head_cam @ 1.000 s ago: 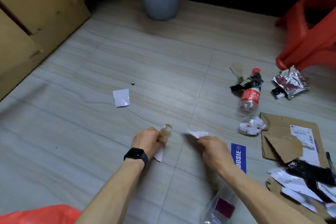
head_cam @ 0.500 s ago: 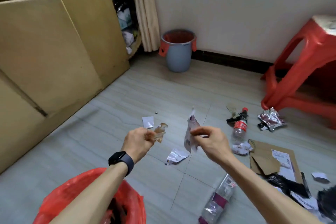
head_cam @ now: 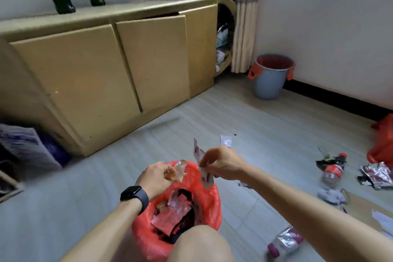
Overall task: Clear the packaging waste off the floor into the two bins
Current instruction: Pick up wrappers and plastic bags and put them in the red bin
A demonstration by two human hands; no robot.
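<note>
Packaging waste [head_cam: 205,177] is hanging over the red bin [head_cam: 213,197], my left grip [head_cam: 157,176] pinching a clear wrapper [head_cam: 180,171], right grip [head_cam: 221,162] a paper scrap [head_cam: 198,153]; I reckon both need opening next.

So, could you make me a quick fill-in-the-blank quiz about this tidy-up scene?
1. The left hand, gripping a crumpled wrapper, wears a black ___ on its wrist.
2. The right hand pinches a paper scrap above the near bin, lined with a ___ bag.
3. The grey bin stands by the wall next to a ___.
4. A red-labelled bottle lies on the ___.
Missing words: watch, red, curtain, floor.
</note>
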